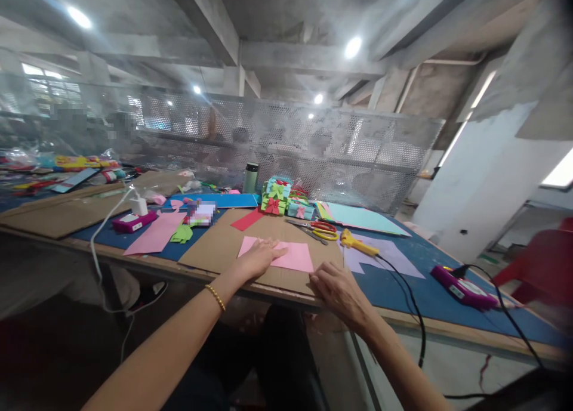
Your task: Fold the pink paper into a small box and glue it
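A pink paper sheet (293, 256) lies flat on a brown cardboard sheet (203, 250) near the table's front edge. My left hand (262, 257) rests on the left part of the pink sheet, fingers stretched out and lying flat. My right hand (333, 286) is at the sheet's lower right corner, its fingers curled in; whether they pinch the paper or something small is hidden. Just beyond the right hand lie red-handled scissors (323, 226), yellow-handled scissors (329, 234) and a yellow glue gun (358, 243) on lilac paper (396, 257).
Small paper gift boxes (276, 197) with bows stand behind, beside a green flask (251, 178). Coloured sheets (367, 218) are stacked at back right. Purple power blocks sit left (134, 221) and right (463, 289). The glue gun's black cord (414, 297) hangs over the front edge.
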### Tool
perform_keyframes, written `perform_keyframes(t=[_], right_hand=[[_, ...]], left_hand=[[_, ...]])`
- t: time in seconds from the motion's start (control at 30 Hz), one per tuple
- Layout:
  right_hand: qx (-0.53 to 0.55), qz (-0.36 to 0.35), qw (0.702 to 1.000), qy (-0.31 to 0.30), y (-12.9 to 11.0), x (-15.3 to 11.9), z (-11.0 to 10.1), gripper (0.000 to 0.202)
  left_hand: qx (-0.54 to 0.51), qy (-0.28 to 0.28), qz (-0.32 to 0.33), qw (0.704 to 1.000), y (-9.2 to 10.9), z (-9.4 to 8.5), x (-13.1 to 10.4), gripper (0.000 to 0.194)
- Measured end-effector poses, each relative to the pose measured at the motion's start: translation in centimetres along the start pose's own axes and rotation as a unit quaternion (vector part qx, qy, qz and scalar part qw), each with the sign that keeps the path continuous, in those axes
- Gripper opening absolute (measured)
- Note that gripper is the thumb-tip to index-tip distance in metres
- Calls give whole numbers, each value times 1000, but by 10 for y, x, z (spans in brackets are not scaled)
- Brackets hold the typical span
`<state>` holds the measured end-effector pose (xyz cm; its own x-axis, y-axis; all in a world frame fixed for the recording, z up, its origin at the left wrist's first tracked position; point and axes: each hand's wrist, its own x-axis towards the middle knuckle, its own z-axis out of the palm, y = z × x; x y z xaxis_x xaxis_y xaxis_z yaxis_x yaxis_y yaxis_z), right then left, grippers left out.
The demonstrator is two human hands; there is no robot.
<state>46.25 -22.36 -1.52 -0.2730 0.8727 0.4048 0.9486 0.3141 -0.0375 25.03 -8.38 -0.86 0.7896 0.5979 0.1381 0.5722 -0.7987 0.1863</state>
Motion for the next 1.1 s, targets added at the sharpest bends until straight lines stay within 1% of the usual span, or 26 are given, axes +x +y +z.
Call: perform_keyframes(t=[0.1,0.17,0.2,0.23,0.27,0.37,0.43,0.53,0.63,0.77,0.93,1.1], right_hand=[[-6,15,1000,-15,4,0,-14,39],[4,77,997,-9,4,11,-23,36],[12,124,992,0,3,19,-26,35],[28,176,984,-4,2,29,-27,34],[37,201,979,-18,1,40,-26,36],[71,217,969,-95,0,67,-13,30],[95,221,961,-135,0,77,-4,27],[129,229,948,-177,2,79,1,27],[159,243,934,-208,3,76,-3,29],[179,260,923,-218,0,75,-10,28],[180,292,907,-245,-3,77,-18,29],[174,318,895,-259,0,71,-28,31]], left_hand=[[-2,3,2,1000,0,1,0,62],[-1,6,6,1000,-1,2,0,63],[0,6,7,1000,-2,3,0,65],[1,7,8,1000,-3,4,0,67],[3,7,9,1000,-3,5,1,67],[9,6,12,1000,-6,8,2,66],[13,3,15,1000,-7,9,3,66],[17,-2,19,1000,-9,11,4,67],[19,-3,20,1000,-11,12,5,69],[24,-4,20,1000,-12,13,5,68],[31,-20,17,999,-12,12,8,70],[34,-27,14,999,-11,10,8,68]])
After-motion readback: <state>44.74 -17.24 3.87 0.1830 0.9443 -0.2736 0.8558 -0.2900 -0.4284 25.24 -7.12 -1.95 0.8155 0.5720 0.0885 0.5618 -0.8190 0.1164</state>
